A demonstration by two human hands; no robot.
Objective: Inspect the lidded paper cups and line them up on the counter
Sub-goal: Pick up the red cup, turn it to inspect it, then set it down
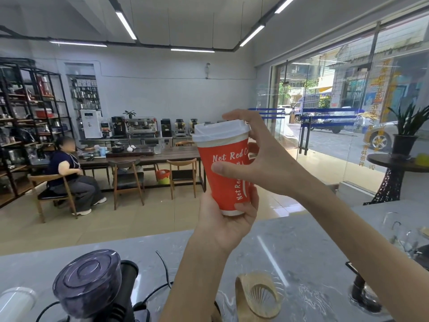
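Observation:
A tall red paper cup (226, 180) with white lettering and a white lid (220, 131) is held up in front of me, well above the grey marble counter (278, 240). My left hand (226, 225) grips its base from below, fingers wrapped around the bottom. My right hand (262, 159) comes in from the right, thumb on the cup's front and fingers spread over the lid's far side. No other lidded cups are in view.
On the counter stand a grinder with a dark hopper (89, 284), a black cable (166, 270), a bamboo whisk (257, 295), a glass jug (394, 231) and a dark object (362, 291). Beyond are tables, chairs, a seated person (69, 175) and glass doors (325, 117).

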